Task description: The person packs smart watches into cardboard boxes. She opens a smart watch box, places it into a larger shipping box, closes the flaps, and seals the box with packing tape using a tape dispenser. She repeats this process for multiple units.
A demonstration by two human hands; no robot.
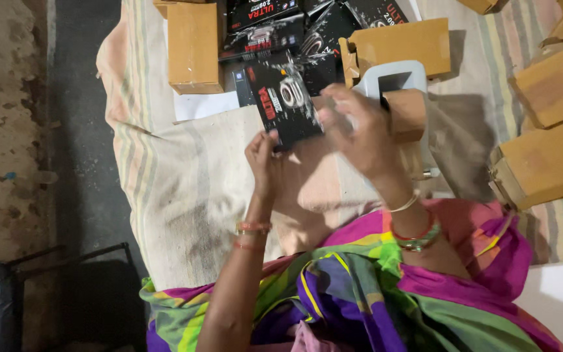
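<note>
Both of our hands close on one flat black printed carton (284,104), held up over the striped cloth (184,176) in front of us; its long axis tilts from upper left down to lower right. Our left hand (263,156) sits below it, fingertips pinching its lower edge, while our right hand (358,127) grips its right edge with fingers curled. Beyond lie more black cartons (262,26), brown cardboard boxes (193,45) and a pale plastic stool (392,75)
</note>
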